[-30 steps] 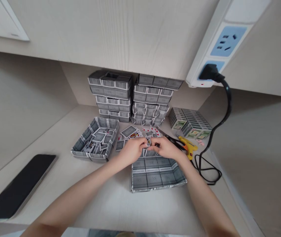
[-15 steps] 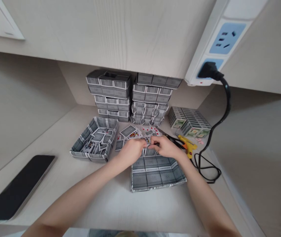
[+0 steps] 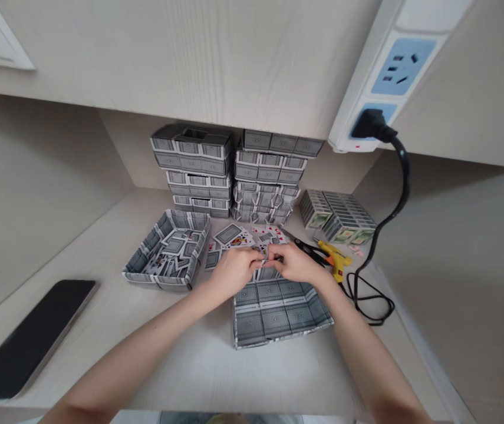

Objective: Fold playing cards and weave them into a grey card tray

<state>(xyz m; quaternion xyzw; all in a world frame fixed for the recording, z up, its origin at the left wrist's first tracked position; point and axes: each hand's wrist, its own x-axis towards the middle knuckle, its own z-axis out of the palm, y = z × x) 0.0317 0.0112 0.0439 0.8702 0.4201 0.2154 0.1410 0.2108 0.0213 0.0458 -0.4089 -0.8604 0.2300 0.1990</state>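
A shallow box made of grey-backed playing cards [image 3: 276, 318] lies in front of me, its inside facing up. At its far wall my left hand [image 3: 237, 268] and my right hand [image 3: 291, 263] meet, fingertips almost touching. Both are closed in a pinch on the wall's top edge; the fingers hide exactly what is folded there. Just beyond them, loose playing cards [image 3: 229, 234] are spread on the tabletop, some face up. To the left, a second card box [image 3: 130, 275] holds many small cut card pieces [image 3: 174, 247].
Stacked card boxes [image 3: 198, 162] stand against the back wall. At right are packs of cards [image 3: 344, 218], black-handled scissors [image 3: 311, 252], a yellow glue gun [image 3: 338, 259] and its black cord [image 3: 404, 194], plugged into a power strip [image 3: 358, 129]. A phone [image 3: 35, 335] lies at left.
The view has shifted slightly. Both hands stay pinched at the box's far wall, and the box's near edge sits slightly lower in view.
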